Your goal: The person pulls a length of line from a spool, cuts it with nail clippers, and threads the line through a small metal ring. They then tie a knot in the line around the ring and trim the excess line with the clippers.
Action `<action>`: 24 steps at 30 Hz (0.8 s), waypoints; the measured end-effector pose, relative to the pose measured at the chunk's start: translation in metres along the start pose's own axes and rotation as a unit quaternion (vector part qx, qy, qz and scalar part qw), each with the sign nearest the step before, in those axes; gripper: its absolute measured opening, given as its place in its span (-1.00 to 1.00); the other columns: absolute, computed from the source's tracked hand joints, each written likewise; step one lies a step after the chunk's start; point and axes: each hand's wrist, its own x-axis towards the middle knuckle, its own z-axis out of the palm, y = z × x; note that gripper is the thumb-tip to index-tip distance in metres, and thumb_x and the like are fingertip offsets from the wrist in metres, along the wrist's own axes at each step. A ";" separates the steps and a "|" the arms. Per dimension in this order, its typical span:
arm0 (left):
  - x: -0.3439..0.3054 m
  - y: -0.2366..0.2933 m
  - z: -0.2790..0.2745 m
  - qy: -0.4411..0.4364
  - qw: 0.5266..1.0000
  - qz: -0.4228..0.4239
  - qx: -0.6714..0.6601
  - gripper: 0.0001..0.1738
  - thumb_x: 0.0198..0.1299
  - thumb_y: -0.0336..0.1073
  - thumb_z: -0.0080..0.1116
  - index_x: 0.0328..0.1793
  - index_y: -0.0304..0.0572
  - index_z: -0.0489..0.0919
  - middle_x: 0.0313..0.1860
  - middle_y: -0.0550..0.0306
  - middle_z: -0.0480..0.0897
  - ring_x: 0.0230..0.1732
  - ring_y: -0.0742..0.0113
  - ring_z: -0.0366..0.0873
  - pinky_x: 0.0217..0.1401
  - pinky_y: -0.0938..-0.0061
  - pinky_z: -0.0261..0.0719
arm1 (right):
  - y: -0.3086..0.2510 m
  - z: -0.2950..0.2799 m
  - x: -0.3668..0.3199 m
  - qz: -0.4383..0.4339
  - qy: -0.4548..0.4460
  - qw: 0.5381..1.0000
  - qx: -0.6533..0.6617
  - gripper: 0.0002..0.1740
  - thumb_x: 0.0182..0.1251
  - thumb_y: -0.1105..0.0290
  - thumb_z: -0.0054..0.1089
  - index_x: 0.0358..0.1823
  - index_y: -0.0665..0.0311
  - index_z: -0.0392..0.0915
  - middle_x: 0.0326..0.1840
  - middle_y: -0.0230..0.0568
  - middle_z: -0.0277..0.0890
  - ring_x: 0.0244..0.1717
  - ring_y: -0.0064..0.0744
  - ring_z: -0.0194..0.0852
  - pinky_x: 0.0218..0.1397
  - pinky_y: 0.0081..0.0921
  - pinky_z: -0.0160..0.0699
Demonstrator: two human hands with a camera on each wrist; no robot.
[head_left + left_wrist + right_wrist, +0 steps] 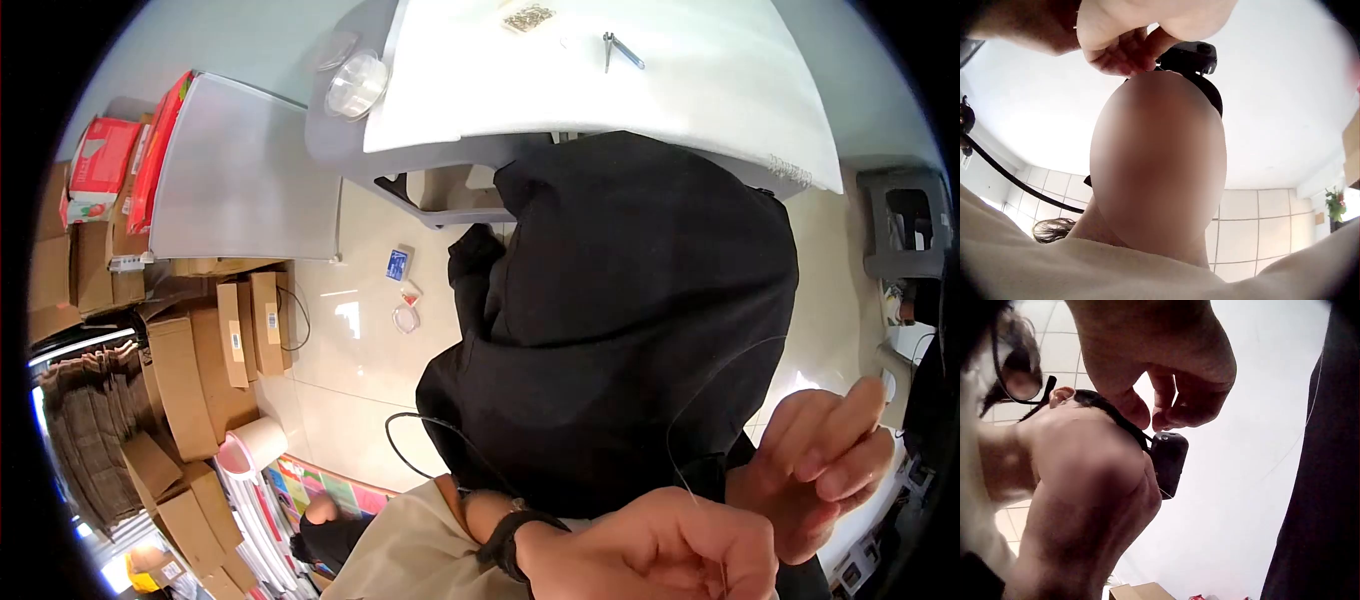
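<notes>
2 cropped hands: left hand (pixel 655 545), right hand (pixel 830 465); faint thread (pixel 672 445)

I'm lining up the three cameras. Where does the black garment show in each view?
Head: the garment fills the centre, below the white table and above both hands.
Left wrist: not clearly in it.
Right wrist: a dark strip down the right edge.
Shared landmark: the right hand, fingers pinched, near the garment in the head and right wrist views.
</notes>
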 end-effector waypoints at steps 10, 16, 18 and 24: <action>-0.010 0.003 0.000 0.073 0.996 -0.049 0.015 -0.88 0.17 -0.53 0.07 -0.26 -0.53 0.43 -0.51 0.03 0.46 -0.57 0.40 0.42 -0.53 0.56 0.44 | -0.005 0.006 0.004 -0.095 -0.049 0.993 0.058 -0.80 0.11 0.37 0.30 -0.45 0.20 0.40 -0.48 -0.33 0.22 -0.54 -0.45 0.26 -0.62 -0.55 0.21; -0.005 0.012 0.000 0.096 0.990 -0.051 0.089 -0.89 0.14 -0.51 0.07 -0.30 -0.49 0.46 -0.54 0.04 0.47 -0.56 0.41 0.41 -0.52 0.59 0.38 | -0.024 -0.004 0.010 -0.103 -0.140 0.985 0.001 -0.88 0.05 0.41 0.22 -0.43 0.12 0.43 -0.43 -0.35 0.26 -0.48 -0.44 0.28 -0.52 -0.58 0.31; -0.006 0.015 -0.002 0.104 0.983 -0.056 0.137 -0.90 0.13 -0.50 0.06 -0.31 -0.47 0.46 -0.54 0.04 0.47 -0.54 0.40 0.40 -0.47 0.59 0.35 | -0.028 0.022 -0.005 -0.116 -0.002 0.991 -0.066 -0.84 0.00 0.47 0.13 -0.51 0.13 0.29 -0.43 -0.42 0.24 -0.52 -0.52 0.18 -0.43 -0.68 0.27; -0.003 0.024 -0.012 0.075 0.957 -0.037 0.278 -0.93 0.14 -0.43 0.04 -0.38 -0.23 0.44 -0.52 0.11 0.48 -0.48 0.32 0.38 -0.38 0.52 0.26 | -0.026 0.084 -0.005 -0.057 0.223 0.927 -0.298 -0.64 -0.11 0.74 0.05 -0.54 0.11 0.13 -0.51 -0.61 0.22 -0.65 -0.72 -0.04 -0.51 -0.80 0.00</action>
